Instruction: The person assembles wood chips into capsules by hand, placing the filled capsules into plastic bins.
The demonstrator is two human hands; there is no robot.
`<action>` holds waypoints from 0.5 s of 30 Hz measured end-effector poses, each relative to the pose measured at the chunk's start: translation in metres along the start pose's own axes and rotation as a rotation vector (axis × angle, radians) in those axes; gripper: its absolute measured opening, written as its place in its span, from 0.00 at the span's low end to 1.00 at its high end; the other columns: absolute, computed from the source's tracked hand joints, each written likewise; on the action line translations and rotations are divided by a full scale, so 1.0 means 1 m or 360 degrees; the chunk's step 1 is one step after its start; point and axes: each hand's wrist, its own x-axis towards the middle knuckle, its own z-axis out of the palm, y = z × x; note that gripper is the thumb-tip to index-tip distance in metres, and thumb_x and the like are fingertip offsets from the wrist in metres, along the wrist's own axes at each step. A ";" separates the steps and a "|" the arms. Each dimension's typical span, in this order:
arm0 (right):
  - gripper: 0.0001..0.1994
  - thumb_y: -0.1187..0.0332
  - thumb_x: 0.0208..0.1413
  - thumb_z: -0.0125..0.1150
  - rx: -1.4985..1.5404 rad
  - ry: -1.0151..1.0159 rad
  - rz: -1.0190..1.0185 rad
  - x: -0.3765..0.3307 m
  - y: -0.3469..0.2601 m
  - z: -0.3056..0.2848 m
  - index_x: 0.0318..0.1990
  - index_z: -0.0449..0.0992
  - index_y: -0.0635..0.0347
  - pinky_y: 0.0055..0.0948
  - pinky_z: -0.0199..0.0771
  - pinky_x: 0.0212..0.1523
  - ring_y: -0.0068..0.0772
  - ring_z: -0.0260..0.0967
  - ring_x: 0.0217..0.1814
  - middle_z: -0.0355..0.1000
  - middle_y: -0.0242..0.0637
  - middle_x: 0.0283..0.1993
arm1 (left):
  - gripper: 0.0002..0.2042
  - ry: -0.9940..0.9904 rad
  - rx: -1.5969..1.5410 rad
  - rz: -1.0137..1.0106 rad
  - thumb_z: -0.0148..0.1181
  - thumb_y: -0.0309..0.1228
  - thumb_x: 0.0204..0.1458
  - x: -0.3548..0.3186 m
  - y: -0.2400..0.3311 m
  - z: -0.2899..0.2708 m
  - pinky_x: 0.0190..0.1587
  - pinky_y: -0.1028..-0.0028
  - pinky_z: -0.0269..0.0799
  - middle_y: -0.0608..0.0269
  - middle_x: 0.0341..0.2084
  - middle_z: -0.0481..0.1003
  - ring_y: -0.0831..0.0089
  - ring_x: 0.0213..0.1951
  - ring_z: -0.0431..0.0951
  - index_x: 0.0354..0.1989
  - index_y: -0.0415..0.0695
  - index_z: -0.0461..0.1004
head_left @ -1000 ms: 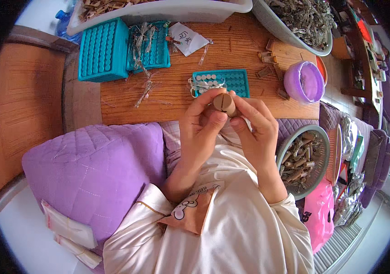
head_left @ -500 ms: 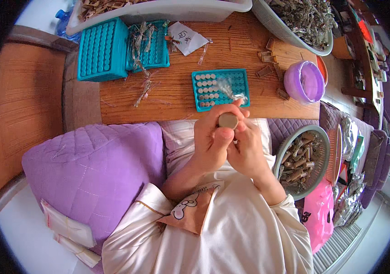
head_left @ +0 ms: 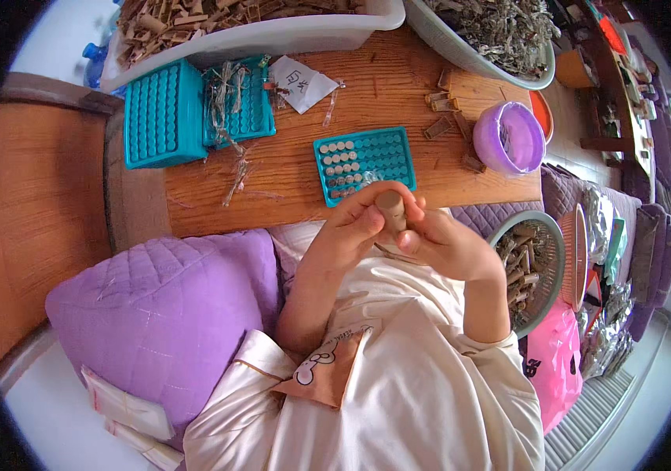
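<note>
A small brown cylindrical tube [head_left: 391, 210] stands nearly upright between my hands, its flat round end up. My left hand [head_left: 351, 228] is closed around its left side with fingers behind it. My right hand [head_left: 447, 242] pinches it from the right, thumb low on the tube. Just beyond my fingers lies a teal tray [head_left: 409, 141] with rows of round hollows. Pale round pieces [head_left: 338, 157] fill several hollows on its left side. A shiny clear wrapping [head_left: 370, 178] shows at the tray's near edge, partly hidden by my fingers.
Stacked teal trays [head_left: 163, 118] stand at the back left, with silvery strands [head_left: 228, 94] nearby. Behind them is a white bin [head_left: 273, 35] of brown pieces. A purple bowl [head_left: 492, 141] and loose brown pieces [head_left: 437, 127] sit right. A grey basket [head_left: 557, 271] of brown tubes is beside me.
The tube has tilted, so its side now shows below the round end. My right hand has shifted right and turned, its thumb now against the tube. The whole view has shifted slightly.
</note>
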 end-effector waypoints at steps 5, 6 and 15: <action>0.15 0.61 0.49 0.50 -0.0002 0.0649 0.0024 -0.014 0.010 -0.074 0.36 0.68 0.65 0.24 0.63 0.32 0.24 0.63 0.27 0.68 0.36 0.26 | 0.21 0.0176 -0.0608 0.0113 0.56 0.42 0.41 0.003 0.001 -0.007 0.48 0.56 0.59 0.65 0.35 0.67 0.65 0.46 0.64 0.41 0.45 0.60; 0.14 0.62 0.48 0.49 -0.0335 0.0977 0.0035 -0.016 0.027 -0.099 0.36 0.69 0.65 0.25 0.64 0.32 0.27 0.65 0.28 0.68 0.39 0.27 | 0.21 0.0201 -0.0738 0.0122 0.55 0.41 0.42 0.004 0.001 -0.007 0.48 0.55 0.60 0.65 0.35 0.67 0.64 0.46 0.65 0.42 0.45 0.59; 0.11 0.72 0.43 0.44 -0.1667 0.1256 0.0670 0.013 0.062 -0.142 0.34 0.71 0.62 0.39 0.64 0.37 0.46 0.66 0.38 0.68 0.51 0.33 | 0.18 0.0183 -0.1150 0.0171 0.47 0.35 0.49 -0.002 0.001 -0.014 0.29 0.65 0.76 0.59 0.40 0.64 0.60 0.44 0.67 0.47 0.43 0.53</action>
